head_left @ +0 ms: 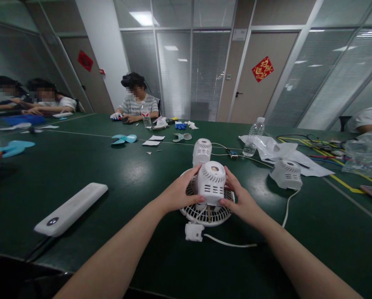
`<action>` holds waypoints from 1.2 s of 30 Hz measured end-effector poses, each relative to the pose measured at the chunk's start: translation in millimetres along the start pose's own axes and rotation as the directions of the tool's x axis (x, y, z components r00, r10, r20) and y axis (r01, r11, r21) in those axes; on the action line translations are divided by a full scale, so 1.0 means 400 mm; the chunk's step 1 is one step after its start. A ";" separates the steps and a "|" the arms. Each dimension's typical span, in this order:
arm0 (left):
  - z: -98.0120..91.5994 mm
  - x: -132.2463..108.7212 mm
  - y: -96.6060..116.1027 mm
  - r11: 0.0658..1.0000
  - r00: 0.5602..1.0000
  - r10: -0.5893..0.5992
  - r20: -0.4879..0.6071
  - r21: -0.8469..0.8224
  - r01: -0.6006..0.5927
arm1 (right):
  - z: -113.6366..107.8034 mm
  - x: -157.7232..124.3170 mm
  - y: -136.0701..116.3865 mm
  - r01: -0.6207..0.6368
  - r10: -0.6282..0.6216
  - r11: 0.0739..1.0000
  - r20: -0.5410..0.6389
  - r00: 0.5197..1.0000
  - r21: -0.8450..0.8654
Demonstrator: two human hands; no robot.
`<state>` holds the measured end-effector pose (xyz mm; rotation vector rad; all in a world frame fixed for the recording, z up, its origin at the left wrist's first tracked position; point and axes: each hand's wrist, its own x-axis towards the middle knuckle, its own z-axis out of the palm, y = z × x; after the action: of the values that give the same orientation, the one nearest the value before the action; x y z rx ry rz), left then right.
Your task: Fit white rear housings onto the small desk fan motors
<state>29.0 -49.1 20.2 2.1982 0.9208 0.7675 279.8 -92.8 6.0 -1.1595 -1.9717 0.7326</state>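
Observation:
Between my two hands is a white vented fan motor cover (211,182), gripped from both sides over a round white fan grille (192,214). My left hand (182,189) closes on its left side, thumb low and fingers behind. On the opposite side my right hand (240,197) grips it the same way. Right behind stands a similar white housing (202,151). A small white block-shaped part (194,231) lies in front of the grille, with a white cable (229,242) near it. What sits under the cover is mostly hidden.
Another white housing (287,174) with a cord lies to the right. A power bank (72,209) rests at left. Farther off are a water bottle (253,137), plastic sheeting (273,147), blue fan blades (123,139) and tangled wires (316,145). Several people sit around the table.

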 end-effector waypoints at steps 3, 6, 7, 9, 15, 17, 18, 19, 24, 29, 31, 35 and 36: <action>0.001 0.001 0.002 0.998 1.000 0.009 0.011 -0.058 -0.009 | -0.004 0.003 -0.002 -0.001 0.001 1.000 0.000 1.000 0.003; -0.002 0.001 0.002 0.997 0.999 0.008 0.036 -0.083 -0.005 | -0.014 0.003 -0.013 -0.016 0.016 1.000 0.009 1.000 -0.016; -0.004 0.001 0.003 0.996 0.999 0.001 0.045 -0.088 0.003 | -0.018 0.004 -0.018 -0.024 0.024 0.999 0.015 1.000 -0.025; -0.008 0.000 0.007 0.995 0.998 -0.013 0.064 -0.097 0.019 | -0.024 0.004 -0.029 -0.034 0.036 0.999 0.031 0.999 -0.041; -0.021 0.000 0.023 0.995 0.996 -0.022 0.085 -0.092 0.030 | -0.032 0.003 -0.042 -0.053 0.057 0.997 0.072 0.996 -0.051; -0.020 0.000 0.024 0.995 0.996 -0.028 0.084 -0.095 0.036 | -0.028 0.001 -0.037 -0.062 0.065 0.997 0.068 0.996 -0.044; -0.019 -0.001 0.024 0.994 0.996 -0.033 0.085 -0.097 0.041 | -0.026 0.000 -0.034 -0.061 0.064 0.997 0.065 0.996 -0.041; -0.017 -0.001 0.023 0.994 0.996 -0.038 0.080 -0.096 0.046 | -0.022 -0.002 -0.030 -0.057 0.059 0.998 0.058 0.997 -0.041; -0.014 -0.005 0.019 0.996 0.996 -0.050 0.067 -0.072 0.055 | 0.003 -0.009 -0.014 -0.024 0.025 0.999 0.022 0.999 -0.040; -0.013 -0.004 -0.007 0.998 0.997 -0.016 0.077 -0.058 0.020 | 0.036 -0.010 -0.001 -0.044 0.045 0.999 0.016 0.999 -0.022; -0.009 0.001 -0.031 0.996 0.998 -0.012 0.063 -0.087 0.018 | 0.046 -0.007 0.004 -0.074 0.075 0.996 0.017 0.997 -0.043; -0.006 0.022 -0.098 0.981 0.982 0.031 -0.184 -0.181 -0.065 | 0.056 -0.002 0.010 -0.094 0.094 0.994 0.002 0.996 -0.056; -0.007 0.028 -0.117 0.989 0.965 -0.013 -0.263 -0.146 -0.027 | 0.057 -0.002 0.009 -0.100 0.101 0.994 0.000 0.995 -0.048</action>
<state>14.8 -13.6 -8.9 2.0020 0.9499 1.1154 263.5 -94.4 -10.1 -1.2949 -1.9538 0.7416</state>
